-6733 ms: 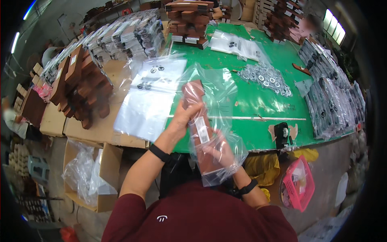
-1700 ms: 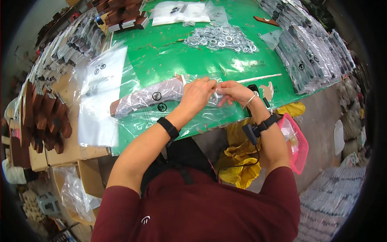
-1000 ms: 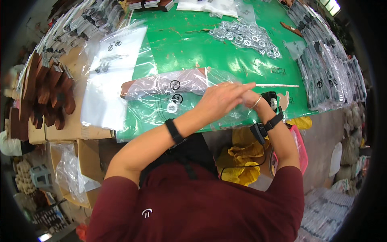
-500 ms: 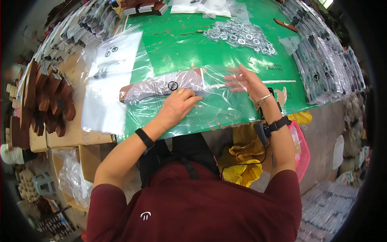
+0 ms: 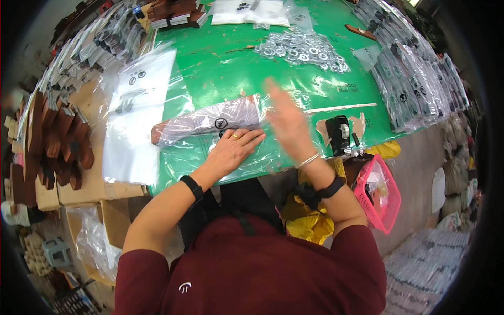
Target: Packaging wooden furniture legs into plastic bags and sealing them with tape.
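Note:
On the green table top (image 5: 210, 73) lies a long reddish-brown wooden piece (image 5: 157, 133) wrapped in a clear plastic bag (image 5: 202, 122) with a black mark. My left hand (image 5: 231, 149) rests on the bag along the near edge of the piece, fingers laid out flat. Beside the bag's right end is my right hand (image 5: 289, 126), blurred by motion, its fingers stretched out and nothing seen in them. Whether it touches the plastic I cannot tell. A black tool (image 5: 338, 135), perhaps a tape dispenser, lies right of it.
Clear bags (image 5: 137, 118) lie flat at left, beside stacked wooden pieces (image 5: 65, 136). Metal rings in small bags (image 5: 304, 50) are heaped at the back. Bagged pieces (image 5: 407, 89) stand in rows at right. A pink basket (image 5: 391, 205) sits below the table's right edge.
My right hand has swept left to the bag's end, uncovering the black tool and pink basket. My left hand stays on the bag, its fingers straighter; the wrapped piece is slightly more tilted.

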Available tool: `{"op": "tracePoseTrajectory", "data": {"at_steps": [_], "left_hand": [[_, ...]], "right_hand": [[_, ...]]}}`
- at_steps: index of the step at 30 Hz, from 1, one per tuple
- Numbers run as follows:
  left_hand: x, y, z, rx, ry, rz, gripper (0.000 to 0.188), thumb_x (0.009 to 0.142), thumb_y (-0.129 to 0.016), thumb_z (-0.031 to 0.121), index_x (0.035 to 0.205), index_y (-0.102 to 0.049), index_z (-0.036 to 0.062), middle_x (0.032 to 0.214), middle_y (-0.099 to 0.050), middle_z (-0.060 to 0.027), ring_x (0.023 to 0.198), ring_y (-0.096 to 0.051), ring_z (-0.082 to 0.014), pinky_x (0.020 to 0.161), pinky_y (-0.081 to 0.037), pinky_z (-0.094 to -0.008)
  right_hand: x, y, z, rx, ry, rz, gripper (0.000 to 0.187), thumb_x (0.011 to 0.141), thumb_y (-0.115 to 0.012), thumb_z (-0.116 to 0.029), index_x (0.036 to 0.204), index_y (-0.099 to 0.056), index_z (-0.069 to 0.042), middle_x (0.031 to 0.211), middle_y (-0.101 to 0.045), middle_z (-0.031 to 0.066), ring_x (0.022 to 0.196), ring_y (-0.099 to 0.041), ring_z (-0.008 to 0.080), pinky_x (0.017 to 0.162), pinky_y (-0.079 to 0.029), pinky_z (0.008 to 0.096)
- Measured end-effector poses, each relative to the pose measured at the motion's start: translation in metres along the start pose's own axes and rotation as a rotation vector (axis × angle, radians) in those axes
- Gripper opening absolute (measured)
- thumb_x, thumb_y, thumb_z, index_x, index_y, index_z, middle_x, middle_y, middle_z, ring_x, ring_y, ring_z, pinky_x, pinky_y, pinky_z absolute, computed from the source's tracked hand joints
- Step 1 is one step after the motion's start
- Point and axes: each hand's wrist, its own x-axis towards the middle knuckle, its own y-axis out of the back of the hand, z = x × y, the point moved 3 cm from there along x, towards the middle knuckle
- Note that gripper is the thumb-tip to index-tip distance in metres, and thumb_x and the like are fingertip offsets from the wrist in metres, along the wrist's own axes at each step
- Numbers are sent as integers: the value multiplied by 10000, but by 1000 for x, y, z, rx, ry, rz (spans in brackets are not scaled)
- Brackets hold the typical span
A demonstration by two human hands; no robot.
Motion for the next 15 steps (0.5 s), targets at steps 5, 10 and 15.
{"op": "tracePoseTrajectory", "data": {"at_steps": [5,10,15], "left_hand": [[7,-6,8,6,-11,-14,495,914,-583,185,1402,-510,141,1388,-529,-7,1177,-519,-192,952,-393,-370],[3,-9,4,0,-3,21,498,903,-594,176,1394,-517,140,1410,-524,5,1174,-525,-187,962,-392,-370],[3,-8,5,34,-16,50,508,890,-610,181,1389,-521,140,1404,-528,12,1155,-528,-178,946,-395,-363]], "right_hand": [[-58,-50,88,-215,-20,-226,627,959,-564,-326,1505,-358,-99,1573,-332,141,1466,-283,290,1185,-188,540],[-34,-11,105,-365,-204,-346,615,957,-556,-404,1464,-417,-85,1458,-482,148,1367,-423,299,1131,-290,496],[-7,6,141,-354,-129,51,664,866,-673,-481,1360,-540,-58,1217,-667,139,1138,-612,321,1019,-405,450]]}}
